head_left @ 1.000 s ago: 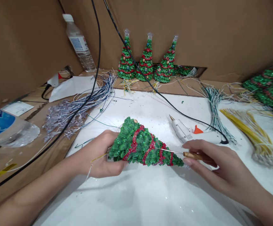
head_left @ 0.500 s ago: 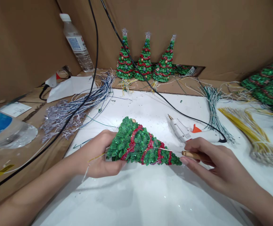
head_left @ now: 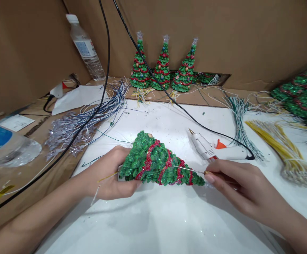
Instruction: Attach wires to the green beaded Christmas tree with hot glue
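My left hand (head_left: 116, 176) is closed around the wide base of a green Christmas tree figurine (head_left: 153, 160) with glittery red garlands. The tree lies on its side above the white board, its narrow top pointing right. Short yellow and white wires stick out beside my left thumb. Between the thumb and fingers of my right hand (head_left: 235, 187) is a thin metal awl (head_left: 190, 169), its wooden handle mostly covered by the fingers. The awl's tip meets the tree's side near the middle garland; how deep it sits cannot be seen. Something clear shows under my right thumb at the treetop.
A white glue gun (head_left: 208, 148) lies behind my right hand, its black cord (head_left: 179, 106) crossing the board. Green-white wires (head_left: 239, 120) and yellow wires (head_left: 283, 148) lie right. Star lights (head_left: 65, 132) lie left. Three trees (head_left: 162, 68) stand behind; bottles (head_left: 86, 49) are at left.
My right hand has closed further over the awl's handle and turned slightly, hiding more of the wood. A clear piece now shows by the treetop. The left hand and tree hardly move.
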The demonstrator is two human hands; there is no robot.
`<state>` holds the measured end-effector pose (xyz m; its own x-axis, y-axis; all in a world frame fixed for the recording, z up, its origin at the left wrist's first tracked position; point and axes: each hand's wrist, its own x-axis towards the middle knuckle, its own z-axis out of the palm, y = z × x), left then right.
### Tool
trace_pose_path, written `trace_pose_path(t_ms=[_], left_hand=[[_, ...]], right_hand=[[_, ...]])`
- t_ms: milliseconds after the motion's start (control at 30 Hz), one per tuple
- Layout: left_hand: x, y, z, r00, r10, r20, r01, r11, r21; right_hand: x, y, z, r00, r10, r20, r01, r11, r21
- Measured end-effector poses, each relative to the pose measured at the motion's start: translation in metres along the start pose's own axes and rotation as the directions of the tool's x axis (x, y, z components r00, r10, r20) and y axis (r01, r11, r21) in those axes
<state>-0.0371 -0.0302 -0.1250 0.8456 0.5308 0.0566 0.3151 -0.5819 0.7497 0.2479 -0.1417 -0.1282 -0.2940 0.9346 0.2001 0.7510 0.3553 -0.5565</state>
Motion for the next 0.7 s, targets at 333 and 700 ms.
trace_pose_path(t_ms=[333,700], left_hand=[[0.0013,-0.0005,-0.0003,0.999,0.054,0.000,-0.054,0.998,-0.041],[0.0016,0.0004,-0.0001,0.998,0.051,-0.021,-0.052,0.998,-0.033]], right_hand=[[-0.0040,0.0037,0.0037,1.000,0.021,-0.015,-0.022,0.999,-0.038],[-0.0014,0.0027,0.0046,1.000,0.000,0.007,0.001,0.998,-0.067]])
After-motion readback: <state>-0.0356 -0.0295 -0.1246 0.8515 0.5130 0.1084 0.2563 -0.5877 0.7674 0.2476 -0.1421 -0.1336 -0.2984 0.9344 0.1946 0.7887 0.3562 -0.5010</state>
